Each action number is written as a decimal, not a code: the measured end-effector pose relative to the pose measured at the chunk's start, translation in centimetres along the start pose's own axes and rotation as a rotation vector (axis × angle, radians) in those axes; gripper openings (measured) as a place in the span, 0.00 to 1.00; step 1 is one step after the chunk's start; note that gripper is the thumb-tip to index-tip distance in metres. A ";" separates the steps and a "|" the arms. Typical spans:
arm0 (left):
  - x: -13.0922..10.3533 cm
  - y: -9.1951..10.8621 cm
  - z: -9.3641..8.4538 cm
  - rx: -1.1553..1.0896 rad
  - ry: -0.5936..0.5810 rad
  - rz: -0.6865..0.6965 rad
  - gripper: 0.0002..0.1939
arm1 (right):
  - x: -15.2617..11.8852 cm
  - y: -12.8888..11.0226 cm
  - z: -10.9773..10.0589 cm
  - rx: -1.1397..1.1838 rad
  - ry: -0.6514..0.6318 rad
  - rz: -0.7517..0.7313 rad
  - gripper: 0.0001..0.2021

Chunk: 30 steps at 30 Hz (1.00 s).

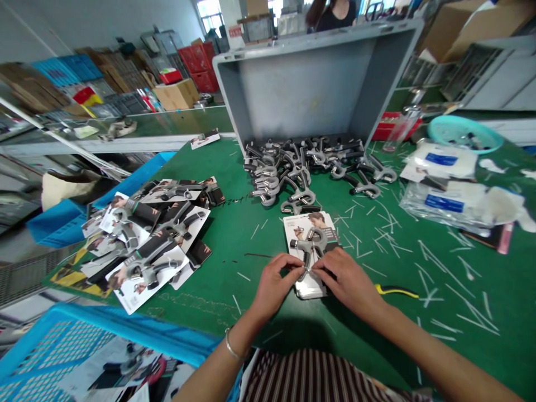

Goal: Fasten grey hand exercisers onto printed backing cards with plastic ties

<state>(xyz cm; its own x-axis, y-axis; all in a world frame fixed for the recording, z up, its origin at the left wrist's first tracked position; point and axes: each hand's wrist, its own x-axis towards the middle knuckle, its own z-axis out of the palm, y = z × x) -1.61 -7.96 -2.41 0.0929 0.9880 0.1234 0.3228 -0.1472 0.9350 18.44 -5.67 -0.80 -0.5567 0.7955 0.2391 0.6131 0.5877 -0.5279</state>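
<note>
A grey-and-black spring hand grip (315, 241) lies on a stack of printed cardboard backing cards (310, 287) in front of me. My left hand (280, 280) is closed, its thumb and forefinger pinching at the lower end of the grip. My right hand (344, 274) pinches there from the other side, fingertips almost meeting the left ones. A thin pale cable tie seems to run between the fingertips, largely hidden by them. Close to my right wrist lies a tool with a yellow-and-black handle (397, 290); its head is hidden under the arm.
Loose hand grips (293, 170) spill from a tipped grey crate (305, 89). Carded grips (146, 240) are piled at left. A blue basket (125, 329) stands below the table's edge. Cut strips (444, 268), plastic bags (444, 204) and a turquoise bowl (464, 131) occupy the right side.
</note>
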 end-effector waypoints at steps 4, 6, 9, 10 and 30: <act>0.0 0.1 -0.1 -0.015 0.002 0.008 0.03 | 0.2 -0.2 0.1 -0.016 -0.009 0.009 0.08; 0.0 0.2 -0.1 -0.011 0.001 0.009 0.02 | 0.3 -0.3 0.0 -0.026 -0.016 0.013 0.08; 0.0 0.2 0.0 0.007 -0.008 0.008 0.02 | 0.4 -0.6 0.0 -0.048 -0.020 0.014 0.07; 0.0 0.3 0.0 0.011 -0.010 0.008 0.02 | 0.4 -0.6 0.0 -0.054 -0.020 0.014 0.07; 0.3 2.8 -1.7 0.234 -0.129 0.134 0.05 | 0.8 -1.0 0.3 0.011 -0.008 0.000 0.05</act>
<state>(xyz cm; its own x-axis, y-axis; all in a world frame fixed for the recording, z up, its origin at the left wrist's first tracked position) -2.31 -7.99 0.78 0.2640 0.9469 0.1835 0.5062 -0.2979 0.8093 17.25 -5.67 -0.30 -0.5612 0.7944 0.2324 0.6071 0.5859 -0.5368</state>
